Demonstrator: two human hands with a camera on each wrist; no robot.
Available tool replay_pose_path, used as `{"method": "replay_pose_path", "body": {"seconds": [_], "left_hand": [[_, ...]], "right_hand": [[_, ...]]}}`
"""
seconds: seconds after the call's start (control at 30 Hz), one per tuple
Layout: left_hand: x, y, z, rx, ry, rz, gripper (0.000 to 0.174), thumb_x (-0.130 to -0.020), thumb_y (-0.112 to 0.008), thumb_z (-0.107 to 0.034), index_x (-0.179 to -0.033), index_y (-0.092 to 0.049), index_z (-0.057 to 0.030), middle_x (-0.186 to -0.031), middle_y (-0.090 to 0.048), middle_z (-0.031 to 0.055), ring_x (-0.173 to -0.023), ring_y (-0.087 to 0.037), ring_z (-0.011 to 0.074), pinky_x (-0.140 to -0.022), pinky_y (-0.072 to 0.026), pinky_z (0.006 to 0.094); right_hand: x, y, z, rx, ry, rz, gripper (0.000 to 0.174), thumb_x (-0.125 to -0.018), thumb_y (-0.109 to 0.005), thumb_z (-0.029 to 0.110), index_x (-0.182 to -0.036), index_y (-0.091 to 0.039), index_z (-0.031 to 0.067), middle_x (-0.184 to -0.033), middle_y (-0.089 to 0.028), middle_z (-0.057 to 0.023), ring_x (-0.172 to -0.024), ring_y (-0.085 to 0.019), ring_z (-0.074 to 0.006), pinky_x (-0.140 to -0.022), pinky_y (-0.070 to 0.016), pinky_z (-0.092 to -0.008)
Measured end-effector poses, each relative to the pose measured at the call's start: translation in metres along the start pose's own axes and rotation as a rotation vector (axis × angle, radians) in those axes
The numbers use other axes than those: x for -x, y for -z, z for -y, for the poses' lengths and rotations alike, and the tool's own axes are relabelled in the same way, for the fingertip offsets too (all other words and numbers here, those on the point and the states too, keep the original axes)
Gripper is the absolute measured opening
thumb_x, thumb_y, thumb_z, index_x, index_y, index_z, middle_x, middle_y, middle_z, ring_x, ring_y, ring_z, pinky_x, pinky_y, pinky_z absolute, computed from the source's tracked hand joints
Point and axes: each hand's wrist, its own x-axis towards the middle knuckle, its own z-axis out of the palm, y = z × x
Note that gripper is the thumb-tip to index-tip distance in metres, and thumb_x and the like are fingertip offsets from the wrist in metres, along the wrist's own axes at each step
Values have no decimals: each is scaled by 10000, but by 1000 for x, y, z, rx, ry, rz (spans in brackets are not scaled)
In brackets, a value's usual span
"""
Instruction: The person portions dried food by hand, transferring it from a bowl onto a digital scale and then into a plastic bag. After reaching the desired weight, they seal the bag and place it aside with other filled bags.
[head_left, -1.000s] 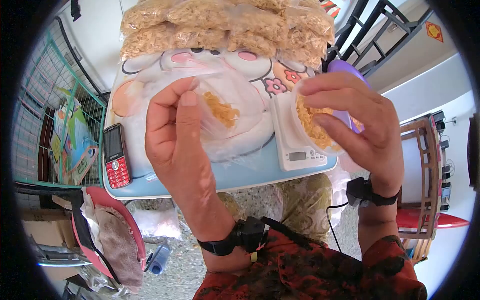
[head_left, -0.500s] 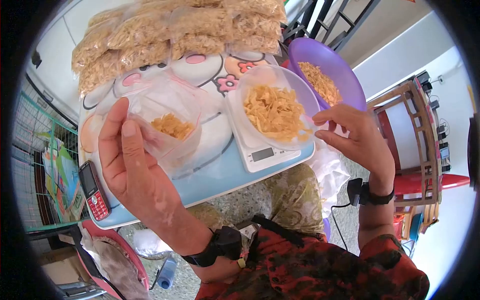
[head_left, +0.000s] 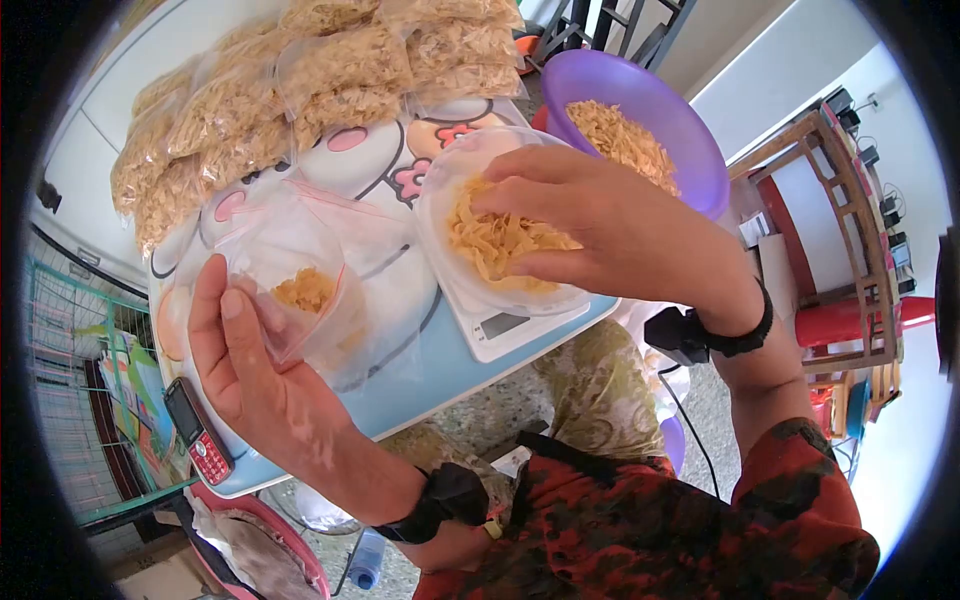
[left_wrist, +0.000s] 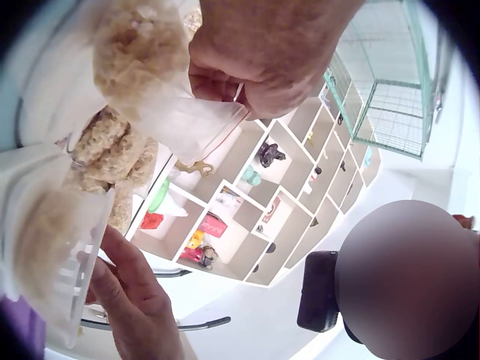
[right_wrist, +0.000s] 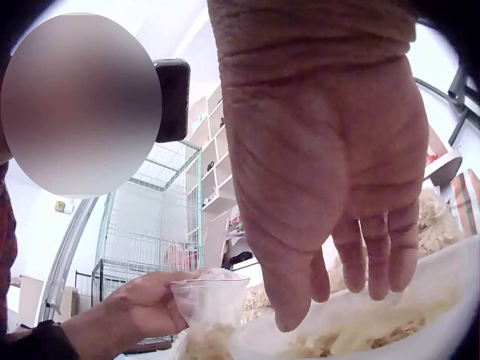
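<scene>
My left hand (head_left: pixel 235 310) pinches a clear zip bag (head_left: pixel 305 275) by its side and holds it up over the table; a small clump of yellow shreds lies in its bottom. The left wrist view shows the same bag (left_wrist: pixel 161 112) under that hand (left_wrist: pixel 270 52). My right hand (head_left: pixel 500 228) reaches into a white bowl (head_left: pixel 440 190) of yellow shreds (head_left: pixel 480 245) that stands on a white scale (head_left: pixel 505 325). Its fingers are spread over the shreds. In the right wrist view the right hand (right_wrist: pixel 334 307) hangs with straight fingers just above the bowl (right_wrist: pixel 435 289).
Several packed bags of shreds (head_left: pixel 290 85) lie piled at the table's far side. A purple bowl (head_left: pixel 690 160) of more shreds stands behind the scale. A red phone (head_left: pixel 195 445) lies at the near left of the cartoon-print table (head_left: pixel 430 370). Wooden chairs (head_left: pixel 850 240) stand to the right.
The right hand let go of the bowl's rim and moved in over the shreds. The left hand with the bag sank a little lower and left in view.
</scene>
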Motion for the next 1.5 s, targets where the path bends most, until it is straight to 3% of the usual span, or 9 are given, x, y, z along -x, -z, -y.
{"method": "replay_pose_path", "body": {"seconds": [0.23, 0.33, 0.63, 0.73, 0.87, 1.07, 1.17, 1.37, 1.5], "left_hand": [[0, 0, 1, 4, -3, 24, 294, -947, -582, -79, -1227, -600, 10, -1136, -614, 49, -1016, -566, 102, -874, -492, 220], [1, 0, 1, -5, -15, 6, 289, -946, -583, -76, -1222, -604, 8, -1141, -617, 43, -1012, -565, 98, -870, -492, 219], [-1, 2, -2, 13, -4, -26, 285, -944, -581, -49, -1222, -604, 10, -1117, -627, 44, -952, -563, 77, -803, -482, 198], [-2, 0, -3, 3, -16, -32, 283, -944, -585, -51, -1218, -604, 16, -1049, -633, 40, -862, -547, 59, -734, -464, 181], [-4, 5, 1, 16, -9, -23, 282, -944, -594, -68, -1212, -607, 17, -972, -628, 30, -770, -510, 43, -665, -431, 175], [-5, 11, 1, 26, 0, 43, 260, -946, -600, -85, -1186, -618, 12, -995, -637, 36, -853, -554, 61, -742, -449, 182], [-5, 9, 2, 20, 11, 41, 251, -949, -599, -92, -1176, -620, 13, -1006, -640, 39, -887, -570, 66, -773, -453, 185], [-5, 8, 3, 23, 3, 32, 274, -942, -601, -85, -1196, -612, 17, -1068, -646, 49, -923, -583, 76, -794, -480, 192], [-6, 9, 5, 33, -9, 34, 288, -938, -601, -74, -1211, -604, 17, -1123, -645, 54, -951, -592, 86, -814, -494, 198]], "right_hand": [[-24, -18, 2, 62, -89, 246, 355, -788, -672, 179, -1105, -577, 53, -1065, -555, -136, -993, -590, -330, -781, -500, -422], [-24, -35, -8, 116, -31, 129, 260, -782, -657, 180, -989, -589, 36, -1021, -590, -172, -861, -637, -374, -743, -522, -462], [-23, -31, -14, -144, 45, -155, 196, -781, -663, 122, -954, -621, 41, -984, -576, -154, -885, -617, -335, -750, -521, -434], [-12, -15, -20, -212, -80, -256, 249, -828, -696, 47, -1065, -623, 64, -986, -578, -13, -782, -590, -90, -598, -475, -246], [5, 3, -22, -562, -442, -250, 206, -869, -673, 169, -1032, -645, 46, -710, -606, 5, -554, -547, -52, -505, -457, -206], [11, 0, -25, -322, -540, -160, 241, -857, -666, 181, -1033, -630, 20, -764, -628, -67, -643, -616, -146, -564, -486, -281], [6, -10, -30, -65, -362, -149, 297, -862, -674, 144, -1125, -600, 29, -854, -603, -36, -662, -538, -102, -585, -462, -259], [2, -25, -34, 24, -231, -205, 282, -843, -682, 151, -1094, -621, 38, -921, -643, -93, -767, -612, -190, -678, -485, -314], [-2, -12, -21, -34, -385, -39, 276, -842, -688, 152, -1084, -617, 40, -909, -651, -80, -775, -627, -193, -699, -493, -318]]}}
